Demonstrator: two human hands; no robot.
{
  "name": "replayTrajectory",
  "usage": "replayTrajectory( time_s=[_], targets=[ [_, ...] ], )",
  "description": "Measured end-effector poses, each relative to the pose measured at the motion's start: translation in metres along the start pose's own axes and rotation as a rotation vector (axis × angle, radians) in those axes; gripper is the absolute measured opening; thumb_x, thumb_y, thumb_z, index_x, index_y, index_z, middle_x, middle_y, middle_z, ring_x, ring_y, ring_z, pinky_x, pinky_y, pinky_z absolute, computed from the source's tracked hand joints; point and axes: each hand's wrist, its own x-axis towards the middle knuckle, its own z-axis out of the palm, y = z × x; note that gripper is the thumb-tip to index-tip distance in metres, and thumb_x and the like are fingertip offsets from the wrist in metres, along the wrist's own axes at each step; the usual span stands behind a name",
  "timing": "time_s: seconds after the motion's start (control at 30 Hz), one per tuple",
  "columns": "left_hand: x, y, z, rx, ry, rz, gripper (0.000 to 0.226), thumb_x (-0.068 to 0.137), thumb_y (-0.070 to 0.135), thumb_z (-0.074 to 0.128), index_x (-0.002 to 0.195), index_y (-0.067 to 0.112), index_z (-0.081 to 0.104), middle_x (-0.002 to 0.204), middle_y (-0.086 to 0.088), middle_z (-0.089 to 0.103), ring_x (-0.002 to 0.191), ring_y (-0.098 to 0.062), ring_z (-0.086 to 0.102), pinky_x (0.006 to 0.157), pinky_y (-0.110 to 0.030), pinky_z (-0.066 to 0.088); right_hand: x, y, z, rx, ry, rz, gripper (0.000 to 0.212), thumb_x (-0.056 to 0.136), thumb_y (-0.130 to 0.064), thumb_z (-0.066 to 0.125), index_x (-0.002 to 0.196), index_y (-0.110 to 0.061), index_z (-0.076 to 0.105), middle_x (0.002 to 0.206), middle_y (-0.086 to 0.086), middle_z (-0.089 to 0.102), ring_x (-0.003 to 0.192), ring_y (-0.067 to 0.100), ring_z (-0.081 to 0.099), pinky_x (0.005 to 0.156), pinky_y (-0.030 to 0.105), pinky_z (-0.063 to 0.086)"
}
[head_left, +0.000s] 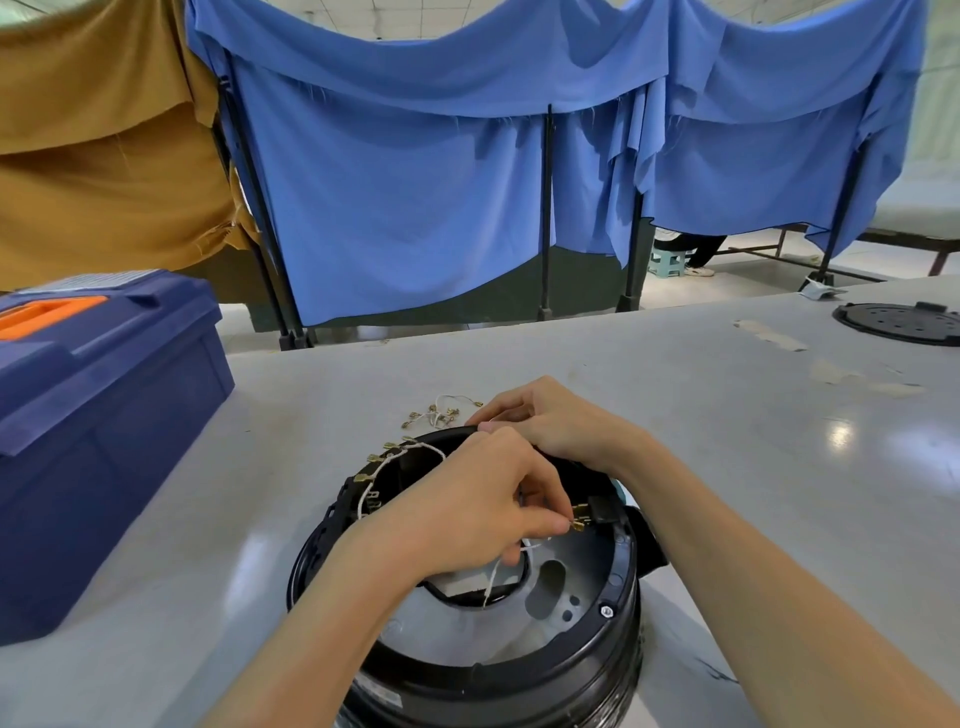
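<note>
Before draped blue cloth (415, 182), a glossy grey table (727, 441) bears at its front edge a round black cooker shell (597, 649), right hand (550, 421) curled over its far rim, left hand (467, 512) pinching a small brass terminal (577, 526) inside.

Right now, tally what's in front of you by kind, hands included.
cooker housing: 1
wire harness on its rim: 1
loose wire bundle: 1
blue toolbox: 1
round black plate: 1
hands: 2 (left hand pinches a terminal, right hand grips the housing rim)
Total: 7
</note>
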Motion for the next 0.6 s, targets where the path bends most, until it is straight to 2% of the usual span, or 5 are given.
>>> replayTrajectory(
  time_s=[0.13,0.33,0.5,0.6],
  targets=[
    [0.0010,-0.0010,0.0025,-0.035,0.018,-0.019,0.009,0.087,0.013,0.066,0.082,0.017,0.073,0.046,0.014,0.059,0.047,-0.010,0.061,0.053,-0.006,0.040,0.0011,0.0011,-0.0004,-0.003,-0.002,0.004,0.012,0.093,-0.017,0.066,0.100,-0.020,0.075,0.093,-0.001,0.077,0.092,0.010,0.071,0.079,0.015,0.054],
    [0.0022,-0.0001,0.0056,-0.022,0.040,-0.027,0.012,0.087,0.019,0.069,0.075,0.022,0.070,0.054,0.005,0.062,0.046,-0.012,0.060,0.059,-0.021,0.053,0.0023,0.0024,0.0003,-0.016,0.009,0.000,0.012,0.093,-0.019,0.065,0.097,-0.024,0.075,0.095,0.000,0.076,0.093,0.012,0.070,0.079,0.015,0.055],
    [0.0023,0.0009,0.0052,-0.021,0.044,-0.012,0.016,0.086,0.019,0.069,0.072,0.026,0.069,0.051,0.011,0.056,0.044,-0.003,0.052,0.052,-0.017,0.048,0.0031,0.0039,0.0003,-0.030,0.016,0.003,0.011,0.093,-0.020,0.066,0.099,-0.021,0.075,0.096,0.003,0.076,0.091,0.011,0.070,0.081,0.016,0.055],
    [0.0019,0.0002,0.0049,-0.031,0.026,-0.015,0.016,0.086,0.017,0.069,0.072,0.025,0.069,0.047,0.014,0.054,0.044,-0.005,0.052,0.050,-0.015,0.044,0.0032,0.0046,0.0007,-0.022,0.015,-0.002,0.010,0.093,-0.020,0.066,0.096,-0.024,0.075,0.096,0.005,0.076,0.093,0.014,0.070,0.083,0.020,0.055]
  ],
)
